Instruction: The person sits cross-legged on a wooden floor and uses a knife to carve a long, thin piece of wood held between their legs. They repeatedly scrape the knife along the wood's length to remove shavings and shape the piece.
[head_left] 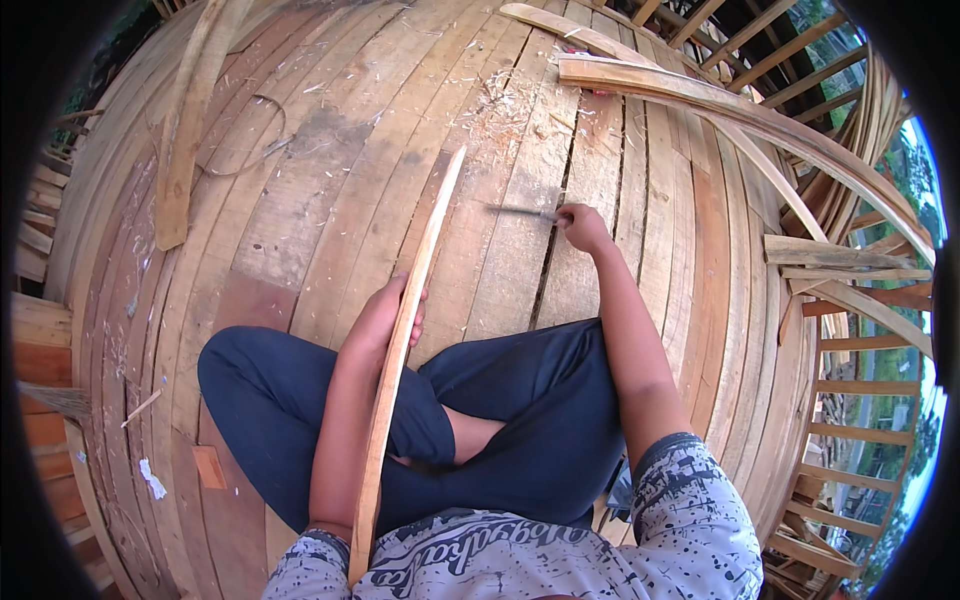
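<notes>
1. We find the wooden strip (pixel 430 245) slanting up from beside the torso, across the left forearm, to a narrow tip; we cannot tell whether the tip touches the floor (pixel 330 235)
2. We see the left hand (pixel 370 317) wrapped round the strip near mid-length; the strip covers part of the palm
3. We note the right hand (pixel 582 229) closed on a knife-like tool (pixel 522 211); the fist hides most of its handle, and the dark blade points left, apart from the strip
4. We cannot clearly make out the strip's lower end against the shirt (pixel 520 555)
5. We record a plank (pixel 183 165) at upper left, cut off by the top edge
6. We observe floorboards between blade and strip, and a broad run right of the right forearm, with shavings (pixel 510 105) beyond the tool
</notes>
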Action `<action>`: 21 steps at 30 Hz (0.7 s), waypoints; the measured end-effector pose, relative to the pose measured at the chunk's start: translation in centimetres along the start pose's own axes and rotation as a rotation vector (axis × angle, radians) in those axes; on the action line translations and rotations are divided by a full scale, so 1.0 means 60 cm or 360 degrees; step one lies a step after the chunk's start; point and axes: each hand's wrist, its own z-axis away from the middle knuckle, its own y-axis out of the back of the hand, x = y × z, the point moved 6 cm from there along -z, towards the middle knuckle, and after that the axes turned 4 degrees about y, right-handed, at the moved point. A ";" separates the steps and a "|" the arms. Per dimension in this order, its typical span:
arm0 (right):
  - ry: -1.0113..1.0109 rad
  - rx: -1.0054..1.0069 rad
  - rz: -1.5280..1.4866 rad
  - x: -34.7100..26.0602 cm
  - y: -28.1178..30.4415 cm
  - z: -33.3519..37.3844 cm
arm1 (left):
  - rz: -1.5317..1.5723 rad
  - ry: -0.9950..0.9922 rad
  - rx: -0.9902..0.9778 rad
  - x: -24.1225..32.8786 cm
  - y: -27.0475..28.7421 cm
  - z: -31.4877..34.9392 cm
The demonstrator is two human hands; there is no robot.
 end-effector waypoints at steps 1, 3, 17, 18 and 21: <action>-0.0273 0.0202 0.0066 0.002 0.021 0.002 | 0.0056 0.0040 -0.0008 0.001 -0.004 0.004; -0.0333 0.0284 -0.0180 0.039 0.004 -0.008 | 0.0165 0.0120 -0.0035 0.000 -0.012 0.011; -0.0053 -0.0384 -0.0252 -0.248 -0.022 0.003 | -0.0608 0.0070 0.0350 -0.032 -0.008 -0.004; -0.0142 -0.0484 -0.0079 -0.253 -0.022 -0.002 | -0.0658 0.0095 0.0366 -0.032 -0.004 -0.004; -0.0163 -0.0249 -0.0102 -0.191 -0.034 -0.037 | -0.0853 0.0058 0.0350 -0.026 -0.017 -0.016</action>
